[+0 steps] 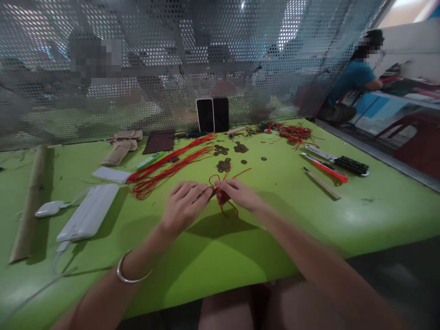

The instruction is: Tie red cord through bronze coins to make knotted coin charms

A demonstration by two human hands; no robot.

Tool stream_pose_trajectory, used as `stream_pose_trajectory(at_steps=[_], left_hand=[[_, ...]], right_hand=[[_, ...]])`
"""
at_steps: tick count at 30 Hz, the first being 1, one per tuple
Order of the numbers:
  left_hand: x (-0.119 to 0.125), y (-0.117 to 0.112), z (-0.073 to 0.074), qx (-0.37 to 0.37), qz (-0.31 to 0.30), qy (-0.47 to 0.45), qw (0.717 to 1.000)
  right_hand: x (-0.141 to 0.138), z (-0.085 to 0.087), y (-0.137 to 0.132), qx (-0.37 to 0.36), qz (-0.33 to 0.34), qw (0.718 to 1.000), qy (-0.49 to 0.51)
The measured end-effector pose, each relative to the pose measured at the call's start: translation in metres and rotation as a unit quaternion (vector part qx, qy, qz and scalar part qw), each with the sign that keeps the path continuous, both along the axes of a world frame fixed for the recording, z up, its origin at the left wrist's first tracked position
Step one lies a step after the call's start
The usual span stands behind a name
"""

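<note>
My left hand (185,201) and my right hand (240,192) meet over the middle of a green table (220,256). Both pinch a red cord (225,197) that is knotted into loops between the fingertips, with one loop hanging towards me and loose ends pointing away. A silver bangle (129,275) circles my left wrist. Just beyond my hands lie small piles of dark round coins (223,164). A bundle of long red cords (168,167) stretches to the left of the coins.
A white power bank (89,213) with a cable lies at the left, next to a wooden stick (29,206). Cutters and pens (330,165) lie at the right. Two phones (213,114) lean on a perforated metal screen. Another person (357,75) sits at the far right.
</note>
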State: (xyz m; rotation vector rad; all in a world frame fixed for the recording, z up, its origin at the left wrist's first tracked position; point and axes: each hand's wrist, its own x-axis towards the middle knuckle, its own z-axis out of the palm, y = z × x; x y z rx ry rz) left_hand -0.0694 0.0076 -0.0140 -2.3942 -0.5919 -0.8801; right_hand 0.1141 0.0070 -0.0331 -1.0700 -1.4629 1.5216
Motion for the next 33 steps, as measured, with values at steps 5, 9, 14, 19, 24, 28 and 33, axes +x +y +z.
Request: stream_pose_trajectory(at_steps=[5, 9, 14, 19, 24, 28, 33], left_hand=[[-0.001, 0.0, 0.002, 0.037, 0.019, 0.026, 0.999], [0.0, 0.001, -0.001, -0.027, 0.029, -0.006, 0.999], [0.004, -0.004, 0.002, -0.232, 0.029, -0.083, 0.969], [0.01, -0.005, 0.008, -0.439, -0.018, -0.203, 0.875], [0.011, 0.002, 0.003, -0.651, -0.095, -0.266, 0.704], [0.013, 0.004, 0.0, -0.722, -0.116, -0.299, 0.613], [0.014, 0.005, 0.001, -0.736, -0.096, -0.318, 0.59]], right_hand=[[0.002, -0.001, 0.002, 0.032, 0.001, 0.999, 0.027], [0.003, 0.002, 0.001, 0.089, -0.009, 0.996, 0.026], [0.006, 0.008, -0.003, 0.154, -0.021, 0.988, -0.024], [0.009, 0.013, -0.007, 0.2, -0.024, 0.974, -0.105], [0.01, 0.019, -0.009, 0.236, -0.016, 0.961, -0.142], [0.01, 0.02, -0.011, 0.257, -0.021, 0.954, -0.154], [0.009, 0.02, -0.011, 0.292, -0.046, 0.937, -0.188]])
